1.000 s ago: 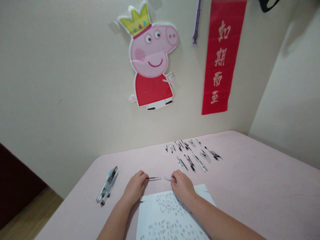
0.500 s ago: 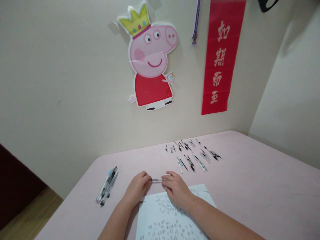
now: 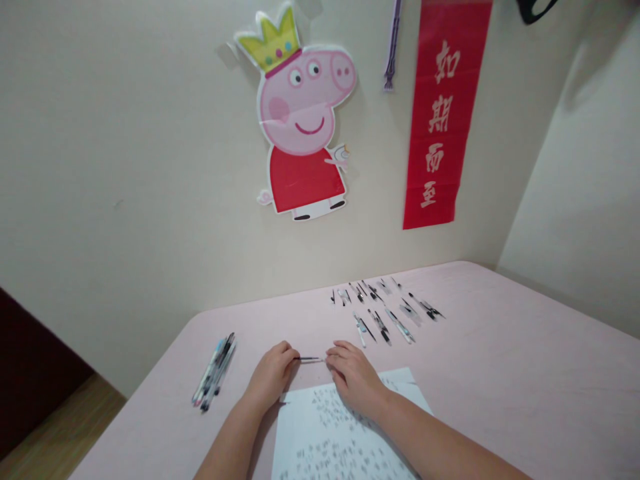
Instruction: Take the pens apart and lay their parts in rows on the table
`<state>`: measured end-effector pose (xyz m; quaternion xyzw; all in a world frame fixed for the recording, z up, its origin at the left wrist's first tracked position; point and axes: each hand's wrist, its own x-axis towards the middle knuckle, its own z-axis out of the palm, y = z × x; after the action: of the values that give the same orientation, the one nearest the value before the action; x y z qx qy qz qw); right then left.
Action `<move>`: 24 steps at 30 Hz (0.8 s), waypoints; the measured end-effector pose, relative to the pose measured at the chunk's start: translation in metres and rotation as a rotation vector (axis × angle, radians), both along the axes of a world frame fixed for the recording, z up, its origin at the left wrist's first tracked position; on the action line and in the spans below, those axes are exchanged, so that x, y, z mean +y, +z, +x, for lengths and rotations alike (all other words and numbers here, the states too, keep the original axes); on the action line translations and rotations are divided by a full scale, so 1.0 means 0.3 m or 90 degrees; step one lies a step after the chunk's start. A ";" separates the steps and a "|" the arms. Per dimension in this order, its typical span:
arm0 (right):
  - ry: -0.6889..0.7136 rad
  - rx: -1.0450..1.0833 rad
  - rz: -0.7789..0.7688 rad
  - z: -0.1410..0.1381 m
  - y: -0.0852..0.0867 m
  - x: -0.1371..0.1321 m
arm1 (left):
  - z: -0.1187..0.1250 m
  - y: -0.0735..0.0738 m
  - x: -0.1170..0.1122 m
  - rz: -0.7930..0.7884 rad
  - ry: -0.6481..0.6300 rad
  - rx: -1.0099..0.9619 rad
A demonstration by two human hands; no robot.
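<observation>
2 bare hands met low over the near part of the table (image 3: 500,373). Left hand (image 3: 273,375) lay knuckles up with the wrist straight, and its forearm ran back toward the lower edge of view. Its fingers were curled in and its fingertips were pinched tight on the left end of a pen refill (image 3: 310,359). Right hand (image 3: 353,375) came in from the lower right on a long slanting forearm. It was palm down, with the fingers bunched and closed on the refill's right end.

The refill was thin, straight and dark. It was held level between the 2 hands, just above the tabletop and just beyond the far edge of a sheet of paper (image 3: 345,437). Whether it touched the table could not be told.

The paper was white, flat and covered in small dark handwriting. The right wrist rested on it. The tabletop was pale pink and matte, with a rounded corner.

1 bundle of pens (image 3: 215,372) lay well to the left, slim barrels side by side. Farther back, many small pen parts (image 3: 385,310), black and clear, lay spread in rough rows.

On the cream wall (image 3: 125,167) hung a glossy pig cutout (image 3: 300,120) with a yellow crown, and a red banner (image 3: 443,113) with gold characters.
</observation>
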<state>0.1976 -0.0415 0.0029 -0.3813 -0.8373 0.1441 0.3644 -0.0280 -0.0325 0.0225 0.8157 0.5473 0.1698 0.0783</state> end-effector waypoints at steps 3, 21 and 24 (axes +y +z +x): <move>0.000 0.008 0.004 0.001 0.000 -0.002 | 0.019 0.008 -0.006 0.004 -0.022 0.007; -0.108 0.017 0.009 0.011 -0.001 0.016 | -0.006 -0.067 0.026 -0.004 0.035 -0.089; -0.155 0.007 0.002 0.019 -0.006 0.024 | -0.004 -0.061 0.028 -0.003 0.016 -0.089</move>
<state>0.2035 -0.0343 0.0012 -0.4791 -0.7829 0.0997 0.3842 -0.0291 -0.0240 0.0041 0.7947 0.5514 0.2260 0.1156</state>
